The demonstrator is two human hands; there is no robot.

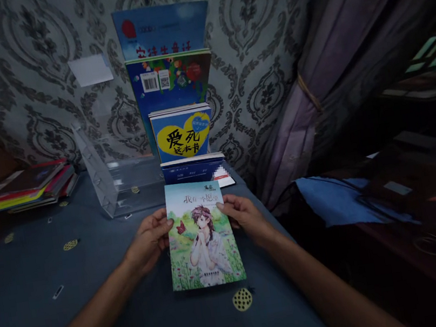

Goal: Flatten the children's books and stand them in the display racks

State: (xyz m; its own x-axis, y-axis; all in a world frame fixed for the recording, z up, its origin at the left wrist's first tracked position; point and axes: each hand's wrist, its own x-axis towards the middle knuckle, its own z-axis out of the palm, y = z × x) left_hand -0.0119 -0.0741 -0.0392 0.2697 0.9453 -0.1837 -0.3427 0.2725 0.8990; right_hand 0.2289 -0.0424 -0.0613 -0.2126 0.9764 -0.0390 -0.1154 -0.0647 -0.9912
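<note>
A paperback book with a drawn figure and a red butterfly on its green and blue cover is held in front of me by both side edges. My left hand grips its left edge, thumb on the cover and fingers partly hidden behind. At the right edge, my right hand is closed on it the same way. Just beyond stands a clear acrylic stepped rack. Its right side holds a blue book with a yellow heart, and taller picture books rise behind.
A pile of books and folders lies at the table's left. Patterned wallpaper backs the blue tablecloth. A tied purple curtain hangs at the right, past the table edge. A blue cloth or sheet lies beyond it.
</note>
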